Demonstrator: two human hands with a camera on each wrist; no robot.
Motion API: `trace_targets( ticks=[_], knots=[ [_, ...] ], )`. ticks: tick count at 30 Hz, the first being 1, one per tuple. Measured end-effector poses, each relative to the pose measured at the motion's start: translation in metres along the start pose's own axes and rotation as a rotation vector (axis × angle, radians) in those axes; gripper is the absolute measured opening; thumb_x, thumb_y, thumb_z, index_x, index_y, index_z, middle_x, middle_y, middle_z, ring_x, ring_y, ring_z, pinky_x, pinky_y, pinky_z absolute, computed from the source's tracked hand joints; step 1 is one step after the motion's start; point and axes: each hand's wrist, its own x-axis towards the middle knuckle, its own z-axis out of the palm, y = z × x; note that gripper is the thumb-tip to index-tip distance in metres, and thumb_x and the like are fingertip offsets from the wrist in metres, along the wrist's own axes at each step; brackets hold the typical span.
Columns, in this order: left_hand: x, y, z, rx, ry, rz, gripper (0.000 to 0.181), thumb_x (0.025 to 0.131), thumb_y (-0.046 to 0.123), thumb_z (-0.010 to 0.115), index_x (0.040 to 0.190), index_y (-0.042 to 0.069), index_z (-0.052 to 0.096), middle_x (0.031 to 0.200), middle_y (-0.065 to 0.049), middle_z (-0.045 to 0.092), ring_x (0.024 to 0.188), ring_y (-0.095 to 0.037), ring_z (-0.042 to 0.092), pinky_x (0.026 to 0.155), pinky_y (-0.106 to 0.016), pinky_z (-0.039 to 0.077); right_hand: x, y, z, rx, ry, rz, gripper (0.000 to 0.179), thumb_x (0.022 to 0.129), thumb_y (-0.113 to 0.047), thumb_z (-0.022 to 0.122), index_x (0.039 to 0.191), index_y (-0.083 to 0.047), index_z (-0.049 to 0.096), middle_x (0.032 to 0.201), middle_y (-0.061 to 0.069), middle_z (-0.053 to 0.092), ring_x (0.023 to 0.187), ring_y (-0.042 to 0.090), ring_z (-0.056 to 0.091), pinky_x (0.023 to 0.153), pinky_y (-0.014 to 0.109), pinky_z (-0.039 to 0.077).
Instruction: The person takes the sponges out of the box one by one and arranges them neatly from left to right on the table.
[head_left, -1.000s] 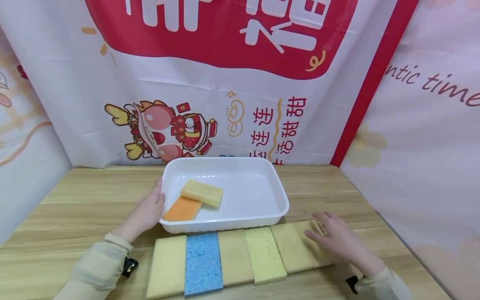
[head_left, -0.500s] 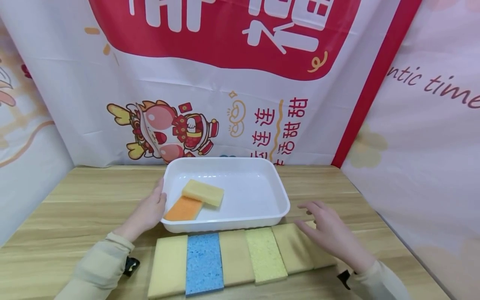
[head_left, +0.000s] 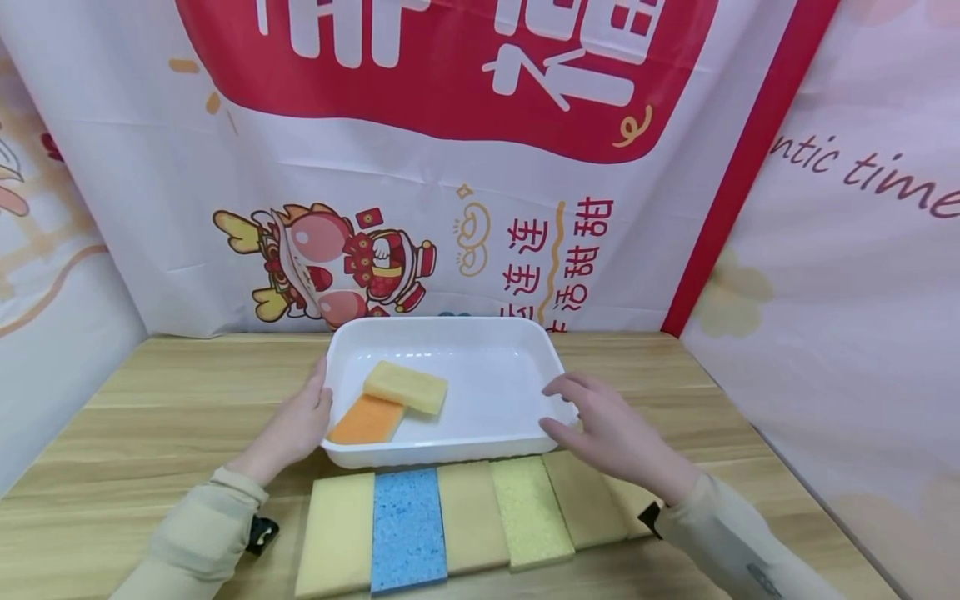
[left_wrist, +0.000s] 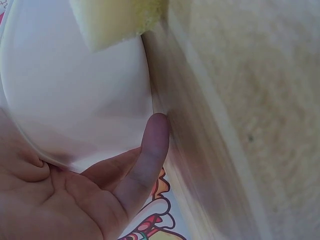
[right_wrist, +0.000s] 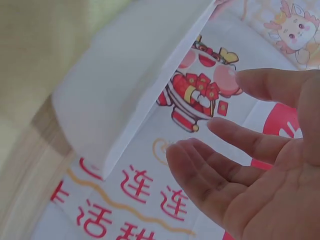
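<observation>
My left hand [head_left: 296,421] rests against the left outer wall of a white rectangular tray [head_left: 442,452]; in the left wrist view its thumb lies stretched along the tray's side. Over the tray's right end hangs my right hand [head_left: 607,425], fingers spread and holding nothing; the right wrist view shows it apart from the tray wall [right_wrist: 125,75]. Inside the tray, at left, a pale yellow sponge [head_left: 405,387] lies partly across an orange sponge [head_left: 365,419]. In front is a row of sponges, among them a blue one [head_left: 408,529] and a lime-yellow one [head_left: 531,510].
Both ends of the row are yellow sponges: one at left [head_left: 335,533], one at right [head_left: 630,504] partly under my right forearm. The wooden table [head_left: 187,392] ends at a printed cloth backdrop [head_left: 420,150] behind the tray. Another printed sheet [head_left: 825,292] stands at right.
My right hand has moved left and away from me, from above the right end of the sponge row to over the tray's right end. The left hand and the sponges stay put.
</observation>
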Motion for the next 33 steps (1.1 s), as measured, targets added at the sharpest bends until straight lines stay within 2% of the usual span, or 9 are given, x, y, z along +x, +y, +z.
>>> trace_targets(
  ticks=[6, 14, 20, 25, 28, 33],
  knots=[
    [0.000, -0.002, 0.001, -0.001, 0.005, -0.004, 0.059, 0.108, 0.025, 0.019, 0.154, -0.003, -0.004, 0.155, -0.032, 0.013, 0.138, -0.050, 0.022, 0.110, -0.061, 0.019, 0.023, -0.013, 0.007, 0.017, -0.064, -0.019, 0.033, 0.090, -0.026, 0.073, 0.115, -0.006, 0.067, 0.111, 0.004, 0.063, 0.093, 0.019, 0.062, 0.078, 0.034, 0.054],
    [-0.001, -0.002, 0.002, 0.005, 0.008, -0.009, 0.059, 0.108, 0.027, 0.018, 0.155, -0.003, -0.004, 0.154, -0.033, 0.016, 0.136, -0.051, 0.025, 0.110, -0.061, 0.022, 0.052, -0.025, 0.022, 0.031, -0.154, -0.040, 0.037, 0.090, -0.033, 0.073, 0.118, -0.010, 0.066, 0.112, 0.001, 0.063, 0.094, 0.012, 0.061, 0.079, 0.028, 0.053],
    [-0.002, -0.002, 0.000, 0.010, 0.010, -0.016, 0.059, 0.108, 0.026, 0.019, 0.155, -0.003, -0.004, 0.152, -0.034, 0.018, 0.134, -0.052, 0.027, 0.109, -0.062, 0.023, 0.075, -0.026, 0.034, 0.051, -0.206, -0.023, 0.046, 0.089, -0.037, 0.073, 0.123, -0.008, 0.064, 0.118, 0.006, 0.062, 0.099, 0.018, 0.061, 0.083, 0.031, 0.052],
    [-0.001, -0.003, 0.000, 0.008, 0.006, -0.020, 0.059, 0.108, 0.025, 0.019, 0.155, -0.002, -0.004, 0.153, -0.033, 0.017, 0.136, -0.051, 0.026, 0.109, -0.062, 0.022, 0.092, -0.029, 0.041, 0.035, -0.243, -0.030, 0.052, 0.089, -0.041, 0.073, 0.129, -0.010, 0.061, 0.128, 0.008, 0.057, 0.114, 0.019, 0.054, 0.097, 0.035, 0.046],
    [0.000, -0.004, 0.000, 0.002, 0.004, -0.019, 0.059, 0.108, 0.026, 0.019, 0.155, -0.002, -0.004, 0.154, -0.032, 0.015, 0.137, -0.050, 0.024, 0.110, -0.061, 0.021, 0.102, -0.034, 0.043, 0.033, -0.280, -0.055, 0.055, 0.088, -0.043, 0.073, 0.132, -0.013, 0.060, 0.134, 0.006, 0.054, 0.123, 0.020, 0.046, 0.102, 0.038, 0.042],
    [0.000, -0.004, 0.000, -0.003, 0.010, -0.017, 0.059, 0.108, 0.025, 0.019, 0.155, -0.002, -0.004, 0.154, -0.032, 0.016, 0.137, -0.050, 0.024, 0.110, -0.061, 0.021, 0.122, -0.043, 0.045, 0.029, -0.348, -0.107, 0.059, 0.087, -0.042, 0.075, 0.137, -0.016, 0.057, 0.140, 0.006, 0.049, 0.129, 0.023, 0.039, 0.105, 0.042, 0.039]
  ],
)
